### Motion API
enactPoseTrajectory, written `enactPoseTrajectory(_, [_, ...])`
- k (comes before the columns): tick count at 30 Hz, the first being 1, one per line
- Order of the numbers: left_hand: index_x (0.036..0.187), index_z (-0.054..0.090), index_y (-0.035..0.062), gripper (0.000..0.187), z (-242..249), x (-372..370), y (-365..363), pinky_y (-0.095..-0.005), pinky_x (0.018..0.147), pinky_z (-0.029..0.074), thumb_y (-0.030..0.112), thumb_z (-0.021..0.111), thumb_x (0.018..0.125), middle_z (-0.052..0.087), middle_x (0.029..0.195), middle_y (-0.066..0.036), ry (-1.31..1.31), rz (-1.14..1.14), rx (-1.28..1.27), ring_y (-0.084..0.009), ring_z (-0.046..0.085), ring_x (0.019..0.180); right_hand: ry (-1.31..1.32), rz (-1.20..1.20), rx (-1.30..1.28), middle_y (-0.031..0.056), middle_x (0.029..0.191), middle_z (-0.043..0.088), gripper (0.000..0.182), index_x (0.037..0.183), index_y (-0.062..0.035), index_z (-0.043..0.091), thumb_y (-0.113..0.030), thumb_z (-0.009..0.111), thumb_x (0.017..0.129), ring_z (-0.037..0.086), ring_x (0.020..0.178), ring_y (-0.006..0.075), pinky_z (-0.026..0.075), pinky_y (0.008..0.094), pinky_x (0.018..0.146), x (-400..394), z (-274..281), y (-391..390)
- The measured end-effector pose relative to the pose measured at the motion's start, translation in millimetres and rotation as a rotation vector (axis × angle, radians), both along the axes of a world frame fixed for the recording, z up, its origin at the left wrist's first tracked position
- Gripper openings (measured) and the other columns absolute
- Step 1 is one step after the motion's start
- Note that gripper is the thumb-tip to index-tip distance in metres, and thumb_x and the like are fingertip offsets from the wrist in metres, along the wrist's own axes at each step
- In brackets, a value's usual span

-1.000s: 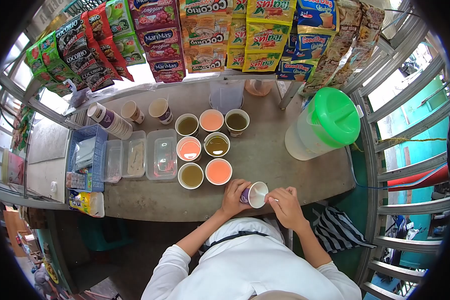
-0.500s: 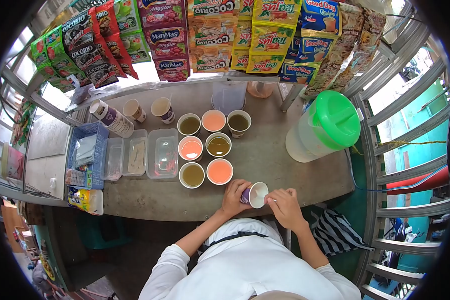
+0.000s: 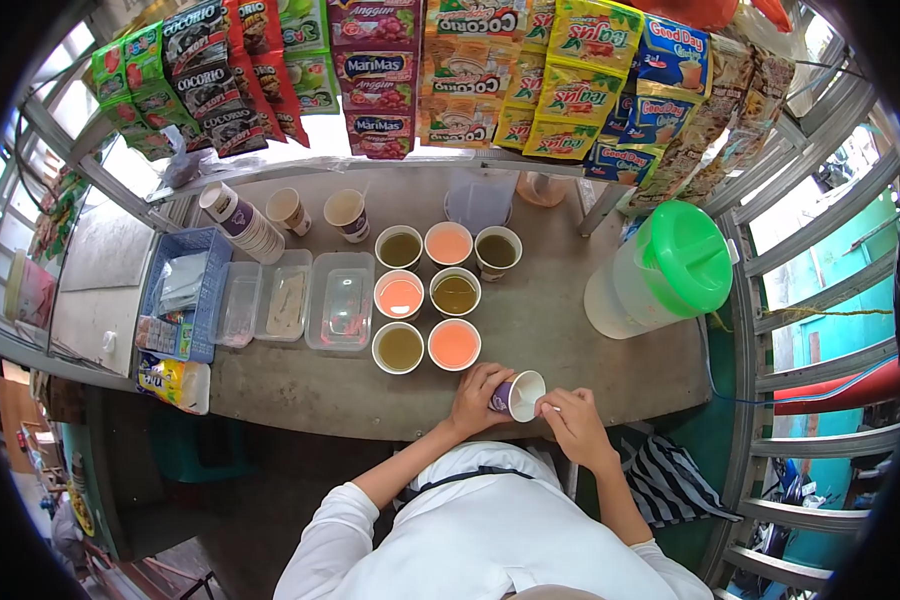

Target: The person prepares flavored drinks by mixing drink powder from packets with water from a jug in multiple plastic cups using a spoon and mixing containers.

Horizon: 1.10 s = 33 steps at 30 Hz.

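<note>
My left hand point(image 3: 477, 402) is wrapped around a white and purple paper cup point(image 3: 504, 396), tilted with its mouth toward my right hand. At the cup's rim my right hand point(image 3: 576, 424) pinches a thin pale utensil that reaches inside; its exact kind is not clear. The cup's bottom is partly hidden. Just beyond my left hand stand filled paper cups: an orange-pink drink point(image 3: 454, 344) and a dark greenish drink point(image 3: 397, 347) are closest, with several more behind them.
A pitcher with a green lid point(image 3: 692, 256) stands at the right. To the left are clear plastic containers point(image 3: 341, 301), a blue basket point(image 3: 213, 262), a stack of paper cups point(image 3: 242, 225) and two single cups. Drink sachets point(image 3: 473, 68) hang overhead along the back.
The head view has shifted slightly, so the tabletop things sit a little further right. My left hand keeps its hold on the cup, and my right hand stays pinched at its rim.
</note>
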<state>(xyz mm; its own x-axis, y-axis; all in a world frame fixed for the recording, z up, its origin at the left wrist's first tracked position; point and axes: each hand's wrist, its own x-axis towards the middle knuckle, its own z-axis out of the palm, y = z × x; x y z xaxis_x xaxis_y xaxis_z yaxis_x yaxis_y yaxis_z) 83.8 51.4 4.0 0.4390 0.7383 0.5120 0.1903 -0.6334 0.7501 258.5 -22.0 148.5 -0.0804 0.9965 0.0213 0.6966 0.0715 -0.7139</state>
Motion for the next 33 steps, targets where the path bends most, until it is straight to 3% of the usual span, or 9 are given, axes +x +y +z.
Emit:
enactPoseTrajectory(2, [0.123, 0.054, 0.0084, 0.080, 1.0, -0.5, 0.9, -0.0436, 0.088, 0.043, 0.025, 0.087, 0.052, 0.056, 0.113, -0.012, 0.003, -0.010, 0.002, -0.0331, 0.056, 0.102, 0.059, -0.037, -0.006, 0.0063, 0.082, 0.060, 0.022, 0.087, -0.0071, 0.061, -0.019, 0.045, 0.096, 0.055, 0.081, 0.0232, 0.031, 0.0371, 0.084, -2.8, 2.5, 0.3])
enactPoseTrajectory(5, [0.123, 0.054, 0.0086, 0.079, 0.5, -0.7, 0.5, -0.0435, 0.088, 0.043, 0.025, 0.087, 0.053, 0.056, 0.113, -0.012, 0.003, -0.010, -0.002, -0.0332, 0.056, 0.102, -0.098, -0.034, 0.032, 0.0063, 0.082, 0.060, 0.022, 0.086, -0.0073, 0.061, -0.018, 0.045, 0.096, 0.055, 0.081, 0.0229, 0.031, 0.0370, 0.083, -2.6, 0.9, -0.7])
enactPoseTrajectory(8, [0.123, 0.054, 0.0086, 0.079, 1.2, -0.5, 0.5, -0.0437, 0.089, 0.043, 0.025, 0.087, 0.053, 0.055, 0.113, -0.012, -0.004, -0.017, -0.019, -0.0332, 0.055, 0.102, 0.046, -0.031, -0.020, 0.0063, 0.082, 0.059, 0.022, 0.086, -0.0073, 0.061, -0.018, 0.045, 0.096, 0.054, 0.080, 0.0232, 0.031, 0.0368, 0.083, -3.5, -2.8, -3.1])
enactPoseTrajectory(11, [0.123, 0.054, 0.0087, 0.079, -0.6, -0.6, -0.2, -0.0440, 0.089, 0.043, 0.026, 0.087, 0.053, 0.055, 0.113, -0.012, 0.001, 0.000, -0.021, -0.0332, 0.055, 0.103, -0.092, -0.060, 0.057, 0.0063, 0.082, 0.059, 0.022, 0.086, -0.0071, 0.061, -0.018, 0.045, 0.096, 0.054, 0.080, 0.0230, 0.031, 0.0362, 0.083, -6.6, -1.0, -3.1])
enactPoseTrajectory(14, [0.123, 0.054, 0.0088, 0.079, -1.3, -0.6, -0.6, -0.0441, 0.089, 0.043, 0.027, 0.087, 0.054, 0.055, 0.113, -0.012, -0.002, 0.000, -0.019, -0.0334, 0.055, 0.104, 0.042, -0.028, -0.023, 0.0060, 0.082, 0.059, 0.022, 0.086, -0.0068, 0.061, -0.017, 0.045, 0.096, 0.054, 0.080, 0.0229, 0.031, 0.0357, 0.083, -3.0, -2.0, -3.0])
enactPoseTrajectory(17, [0.123, 0.054, 0.0090, 0.079, -2.6, -0.6, -0.7, -0.0442, 0.089, 0.043, 0.027, 0.087, 0.054, 0.055, 0.113, -0.012, 0.002, 0.018, -0.006, -0.0336, 0.055, 0.104, -0.029, -0.074, 0.037, 0.0057, 0.082, 0.060, 0.021, 0.087, -0.0067, 0.061, -0.017, 0.045, 0.096, 0.054, 0.080, 0.0221, 0.031, 0.0350, 0.083, -5.6, 3.4, -1.3])
enactPoseTrajectory(20, [0.121, 0.051, 0.0059, 0.081, 4.2, -1.6, 0.7, -0.0444, 0.085, 0.045, 0.021, 0.088, 0.051, 0.057, 0.111, -0.014, 0.011, 0.018, 0.028, -0.0349, 0.057, 0.099, 0.057, 0.003, -0.080, 0.0058, 0.083, 0.060, 0.021, 0.088, -0.0065, 0.062, -0.017, 0.046, 0.096, 0.054, 0.080, 0.0221, 0.031, 0.0349, 0.083, 0.9, -2.2, -2.7])
enactPoseTrajectory(23, [0.123, 0.054, 0.0086, 0.079, -1.3, -0.9, -1.0, -0.0443, 0.089, 0.043, 0.027, 0.087, 0.053, 0.056, 0.113, -0.012, -0.007, 0.028, -0.006, -0.0339, 0.056, 0.103, 0.030, -0.063, 0.004, 0.0059, 0.083, 0.060, 0.021, 0.090, -0.0066, 0.063, -0.018, 0.046, 0.097, 0.054, 0.080, 0.0219, 0.031, 0.0352, 0.083, -3.8, -1.4, -3.5])
enactPoseTrajectory(33, [0.123, 0.054, 0.0083, 0.081, -1.4, -0.1, -1.5, -0.0437, 0.088, 0.043, 0.026, 0.087, 0.052, 0.056, 0.113, -0.012, 0.001, 0.041, 0.013, -0.0333, 0.056, 0.102, 0.002, -0.016, -0.029, 0.0063, 0.084, 0.060, 0.018, 0.091, -0.0085, 0.063, -0.018, 0.048, 0.096, 0.055, 0.082, 0.0238, 0.032, 0.0378, 0.084, 0.0, -0.2, -5.6])
